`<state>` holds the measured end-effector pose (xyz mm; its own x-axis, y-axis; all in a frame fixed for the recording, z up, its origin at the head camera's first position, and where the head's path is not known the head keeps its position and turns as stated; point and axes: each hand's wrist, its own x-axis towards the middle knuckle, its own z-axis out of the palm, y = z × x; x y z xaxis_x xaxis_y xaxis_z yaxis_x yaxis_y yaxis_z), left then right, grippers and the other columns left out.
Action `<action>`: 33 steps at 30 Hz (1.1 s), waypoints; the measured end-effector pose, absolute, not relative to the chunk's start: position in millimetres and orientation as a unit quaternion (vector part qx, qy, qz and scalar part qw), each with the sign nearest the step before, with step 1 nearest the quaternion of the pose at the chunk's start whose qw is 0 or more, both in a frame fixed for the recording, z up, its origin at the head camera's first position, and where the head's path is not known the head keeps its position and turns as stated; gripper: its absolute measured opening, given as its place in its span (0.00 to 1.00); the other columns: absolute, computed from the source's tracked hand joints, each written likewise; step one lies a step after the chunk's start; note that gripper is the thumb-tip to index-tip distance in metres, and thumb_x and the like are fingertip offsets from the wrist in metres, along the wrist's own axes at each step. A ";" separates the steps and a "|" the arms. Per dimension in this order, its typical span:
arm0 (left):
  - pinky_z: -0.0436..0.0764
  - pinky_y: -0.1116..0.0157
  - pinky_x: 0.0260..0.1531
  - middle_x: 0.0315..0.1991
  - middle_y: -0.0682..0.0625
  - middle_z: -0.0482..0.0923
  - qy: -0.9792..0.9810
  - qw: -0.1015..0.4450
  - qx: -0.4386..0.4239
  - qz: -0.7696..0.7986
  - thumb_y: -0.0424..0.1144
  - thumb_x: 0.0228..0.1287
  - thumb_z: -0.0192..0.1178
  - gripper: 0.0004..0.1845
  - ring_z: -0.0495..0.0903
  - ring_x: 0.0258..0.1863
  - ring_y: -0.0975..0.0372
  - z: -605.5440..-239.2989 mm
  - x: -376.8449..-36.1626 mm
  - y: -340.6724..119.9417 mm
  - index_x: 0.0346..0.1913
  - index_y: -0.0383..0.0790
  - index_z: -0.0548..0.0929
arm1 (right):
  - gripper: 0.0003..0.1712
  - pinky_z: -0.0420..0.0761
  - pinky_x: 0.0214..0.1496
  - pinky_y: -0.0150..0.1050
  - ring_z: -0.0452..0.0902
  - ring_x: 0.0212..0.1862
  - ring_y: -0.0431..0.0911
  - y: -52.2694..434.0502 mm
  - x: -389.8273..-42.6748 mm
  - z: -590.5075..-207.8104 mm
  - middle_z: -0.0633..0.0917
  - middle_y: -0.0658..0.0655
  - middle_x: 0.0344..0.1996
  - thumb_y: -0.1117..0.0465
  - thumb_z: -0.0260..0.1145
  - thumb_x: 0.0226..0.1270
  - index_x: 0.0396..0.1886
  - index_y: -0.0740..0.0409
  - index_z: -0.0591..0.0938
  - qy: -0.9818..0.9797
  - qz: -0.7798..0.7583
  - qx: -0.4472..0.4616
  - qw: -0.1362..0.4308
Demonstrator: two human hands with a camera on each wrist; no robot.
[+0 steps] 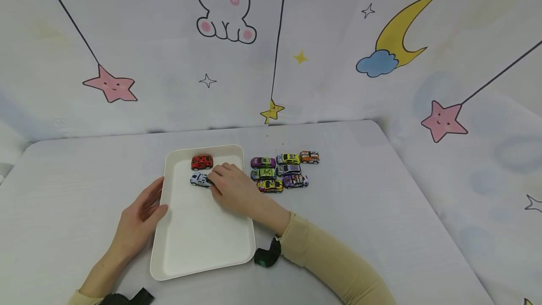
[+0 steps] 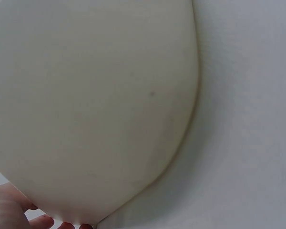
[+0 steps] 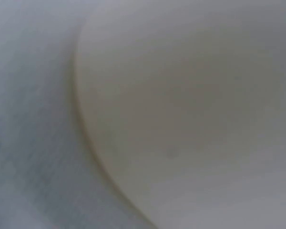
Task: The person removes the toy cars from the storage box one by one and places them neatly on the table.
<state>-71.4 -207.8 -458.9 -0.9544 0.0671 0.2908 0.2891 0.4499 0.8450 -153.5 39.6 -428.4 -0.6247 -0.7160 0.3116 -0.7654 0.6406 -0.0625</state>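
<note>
In the head view, a white tray (image 1: 203, 244) lies on the table. A red toy car (image 1: 202, 162) with black spots sits near its far end. Just below that is a white toy car (image 1: 199, 179) with dark markings. My right hand (image 1: 237, 187) reaches over the tray's right rim and pinches this white car's right end, which the fingers partly hide. At the left rim, my left hand (image 1: 137, 220) rests its fingertips and thumb against the tray's outer side. The left wrist view shows fingertips (image 2: 43, 221) along the tray's edge.
Right of the tray, several colourful toy cars (image 1: 279, 172) stand in close rows on the white table (image 1: 360, 229). A dark wrist strap (image 1: 268, 253) hangs below the right sleeve. Behind the table rises a wall sheet (image 1: 330, 93) printed with cartoon figures.
</note>
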 end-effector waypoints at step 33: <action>0.72 0.87 0.52 0.68 0.31 0.69 -0.841 0.105 -0.107 -0.521 0.26 0.68 0.59 0.34 0.68 0.59 0.86 -460.8 -71.2 -208.4 0.75 0.42 0.65 | 0.13 0.80 0.56 0.27 0.82 0.51 0.42 55.6 -154.9 -439.7 0.87 0.52 0.47 0.59 0.73 0.62 0.47 0.55 0.85 -0.832 0.334 0.390 0.212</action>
